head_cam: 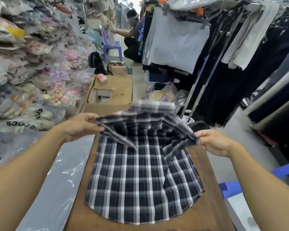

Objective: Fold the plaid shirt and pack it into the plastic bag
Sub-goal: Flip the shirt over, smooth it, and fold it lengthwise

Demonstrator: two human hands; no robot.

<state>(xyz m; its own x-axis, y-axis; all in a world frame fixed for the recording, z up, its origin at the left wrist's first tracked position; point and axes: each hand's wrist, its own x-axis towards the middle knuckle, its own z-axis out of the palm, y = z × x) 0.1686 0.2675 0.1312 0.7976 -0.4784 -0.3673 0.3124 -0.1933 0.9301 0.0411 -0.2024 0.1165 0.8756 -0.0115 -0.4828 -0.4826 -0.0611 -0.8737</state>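
Observation:
The dark plaid shirt [140,177] with white stripes lies on a brown cardboard surface [212,205], its rounded hem toward me. Its far end is lifted off the surface and blurred. My left hand [81,125] pinches the raised edge at the left. My right hand [213,142] pinches it at the right. A flat clear plastic bag [57,184] lies along the left side of the cardboard, partly under my left forearm.
Bagged clothes are piled high along the left [32,64]. An open cardboard box [110,94] stands just beyond the shirt. Hanging garments on racks [215,47] fill the right. A person crouches by a purple chair [112,45] far down the aisle. A blue stool [230,189] sits at right.

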